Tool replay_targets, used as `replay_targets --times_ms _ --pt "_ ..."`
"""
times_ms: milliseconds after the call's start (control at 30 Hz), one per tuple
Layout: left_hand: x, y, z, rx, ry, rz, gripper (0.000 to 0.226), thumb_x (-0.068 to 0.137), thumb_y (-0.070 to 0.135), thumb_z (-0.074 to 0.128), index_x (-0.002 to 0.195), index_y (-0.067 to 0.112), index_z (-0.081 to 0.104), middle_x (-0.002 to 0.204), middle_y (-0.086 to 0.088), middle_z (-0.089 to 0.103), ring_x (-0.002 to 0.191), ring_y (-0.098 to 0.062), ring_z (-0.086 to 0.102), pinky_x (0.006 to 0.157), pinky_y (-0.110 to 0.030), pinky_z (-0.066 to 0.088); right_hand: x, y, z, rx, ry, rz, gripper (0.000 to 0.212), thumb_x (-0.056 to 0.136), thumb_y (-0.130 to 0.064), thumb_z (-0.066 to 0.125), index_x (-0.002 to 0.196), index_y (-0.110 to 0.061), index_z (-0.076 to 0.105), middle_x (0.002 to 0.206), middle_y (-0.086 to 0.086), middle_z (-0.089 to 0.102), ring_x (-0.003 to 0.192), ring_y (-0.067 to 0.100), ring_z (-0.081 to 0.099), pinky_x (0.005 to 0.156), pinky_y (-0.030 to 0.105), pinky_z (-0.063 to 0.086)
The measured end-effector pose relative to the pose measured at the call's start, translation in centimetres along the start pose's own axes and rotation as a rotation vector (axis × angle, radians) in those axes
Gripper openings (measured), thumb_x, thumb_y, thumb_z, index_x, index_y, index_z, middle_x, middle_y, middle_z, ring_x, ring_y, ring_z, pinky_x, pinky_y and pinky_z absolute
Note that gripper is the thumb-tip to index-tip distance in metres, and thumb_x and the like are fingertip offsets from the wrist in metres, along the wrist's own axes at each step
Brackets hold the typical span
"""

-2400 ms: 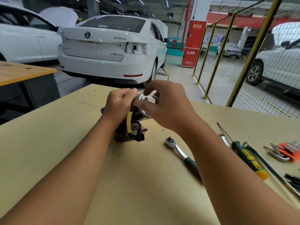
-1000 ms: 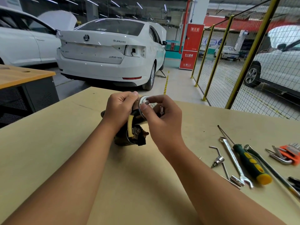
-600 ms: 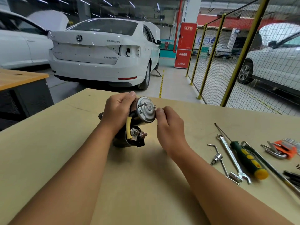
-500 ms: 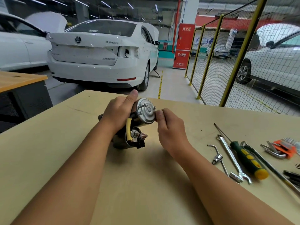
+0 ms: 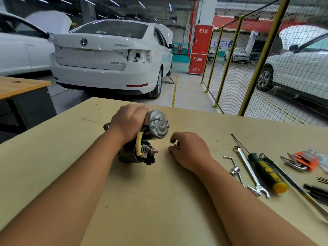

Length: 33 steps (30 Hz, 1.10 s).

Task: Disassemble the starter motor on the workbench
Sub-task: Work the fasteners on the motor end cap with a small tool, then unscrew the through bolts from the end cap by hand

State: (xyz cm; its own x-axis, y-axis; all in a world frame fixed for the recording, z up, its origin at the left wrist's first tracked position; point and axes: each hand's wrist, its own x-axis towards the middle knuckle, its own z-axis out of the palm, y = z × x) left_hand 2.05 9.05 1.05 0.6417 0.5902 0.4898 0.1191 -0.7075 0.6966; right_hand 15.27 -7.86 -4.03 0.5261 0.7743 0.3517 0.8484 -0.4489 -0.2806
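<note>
The starter motor (image 5: pixel 158 125) lies tilted on the workbench (image 5: pixel 142 201), its silver end cap with small bolts facing me. Below the cap, a yellow cable (image 5: pixel 138 141) runs to the dark solenoid (image 5: pixel 142 155). My left hand (image 5: pixel 127 121) grips the motor body from above and hides its far end. My right hand (image 5: pixel 190 151) rests low on the bench just right of the motor, clear of the cap. Its thumb and curled fingers pinch a small shiny metal fastener (image 5: pixel 176 146), mostly hidden by the fingers.
Tools lie at the right of the bench: an L-bar with a socket (image 5: pixel 234 170), a spanner (image 5: pixel 248 169), a green and yellow screwdriver (image 5: pixel 266 172), an orange hex key set (image 5: pixel 303 159) and black keys (image 5: pixel 316 190). A white car stands beyond the far edge.
My right hand has left the end cap and dropped to the bench beside the motor. The left hand keeps its grip, and the motor is tilted a little lower.
</note>
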Motion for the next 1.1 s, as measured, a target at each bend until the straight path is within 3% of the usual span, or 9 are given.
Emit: replay_targets --times_ms 67,167,233,333,500,667,900,1000,1100 --pt "-0.6 0.1 0.2 0.215 0.006 0.079 0.058 0.093 0.054 0.032 0.068 0.012 0.062 0.063 0.000 0.061 0.067 -0.022 0.056 0.063 -0.037 0.040 0.0 -0.3 0.1 0.062 0.070 0.012 0.017 0.094 -0.038 0.061 0.104 -0.026 0.067 0.097 -0.002 0.067 0.093 0.022 0.059 0.073 0.034 0.048" --pt "-1.3 0.6 0.8 0.454 0.022 0.188 0.051 0.096 0.048 0.029 0.062 0.020 0.055 0.061 0.002 0.056 0.061 -0.014 0.050 0.057 -0.028 0.026 0.0 -0.8 -0.2 0.308 0.328 0.034 0.020 0.100 -0.031 0.056 0.092 -0.016 0.067 0.082 0.001 0.066 0.079 0.024 0.059 0.070 0.040 0.050" --pt "-1.3 0.7 0.7 0.489 0.026 0.180 0.050 0.095 0.048 0.028 0.062 0.021 0.054 0.061 0.002 0.055 0.060 -0.013 0.049 0.056 -0.028 0.024 -0.4 -1.3 -0.7 0.515 0.462 0.036 0.025 0.102 -0.026 0.054 0.085 -0.010 0.063 0.072 0.003 0.063 0.070 0.026 0.058 0.066 0.043 0.049" --pt "-1.3 0.6 0.5 0.514 0.002 0.156 0.048 0.092 0.048 0.027 0.063 0.021 0.053 0.062 0.003 0.055 0.060 -0.013 0.049 0.056 -0.028 0.024 -2.2 -2.7 -1.2 0.753 0.555 0.026 0.041 0.101 -0.037 0.046 0.079 -0.006 0.062 0.065 0.007 0.058 0.065 0.027 0.056 0.060 0.041 0.046" --pt "-1.6 1.0 0.8 0.632 -0.042 0.174 0.046 0.090 0.048 0.027 0.065 0.023 0.057 0.065 0.005 0.055 0.061 -0.012 0.048 0.055 -0.029 0.023 -5.7 -4.1 -0.6 0.774 0.314 -0.004 0.044 0.100 -0.046 0.046 0.075 -0.012 0.061 0.065 0.005 0.059 0.064 0.023 0.055 0.059 0.034 0.042" --pt "-1.7 1.2 0.8 0.623 -0.042 0.160 0.044 0.090 0.048 0.028 0.066 0.023 0.055 0.066 0.004 0.055 0.062 -0.013 0.048 0.056 -0.030 0.024 -5.2 -4.6 -0.9 0.773 0.268 0.090 0.038 0.105 -0.031 0.050 0.080 -0.004 0.061 0.071 0.016 0.062 0.073 0.034 0.058 0.065 0.045 0.045" --pt "-1.8 1.2 0.9 0.624 -0.028 0.159 0.045 0.093 0.048 0.028 0.065 0.024 0.053 0.064 0.005 0.054 0.060 -0.012 0.047 0.055 -0.028 0.022 -5.0 -4.3 -0.7 0.748 0.278 0.082 0.035 0.104 -0.031 0.050 0.079 -0.010 0.061 0.070 0.011 0.064 0.070 0.030 0.059 0.065 0.043 0.045" --pt "-2.0 1.3 0.9 0.613 -0.014 0.161 0.046 0.094 0.048 0.029 0.062 0.024 0.052 0.061 0.005 0.053 0.058 -0.011 0.047 0.055 -0.027 0.022 -4.7 -4.5 -0.6 0.802 0.291 0.087 0.039 0.105 -0.032 0.049 0.078 -0.007 0.060 0.070 0.014 0.063 0.066 0.033 0.060 0.061 0.044 0.046" --pt "-2.4 1.3 0.8 0.570 0.007 0.179 0.045 0.095 0.045 0.034 0.060 0.024 0.050 0.058 0.006 0.052 0.056 -0.010 0.048 0.054 -0.026 0.024 -4.8 -4.6 -0.4 0.898 0.254 0.116 0.040 0.105 -0.035 0.050 0.078 -0.006 0.057 0.069 0.017 0.060 0.048 0.035 0.060 0.044 0.046 0.051"
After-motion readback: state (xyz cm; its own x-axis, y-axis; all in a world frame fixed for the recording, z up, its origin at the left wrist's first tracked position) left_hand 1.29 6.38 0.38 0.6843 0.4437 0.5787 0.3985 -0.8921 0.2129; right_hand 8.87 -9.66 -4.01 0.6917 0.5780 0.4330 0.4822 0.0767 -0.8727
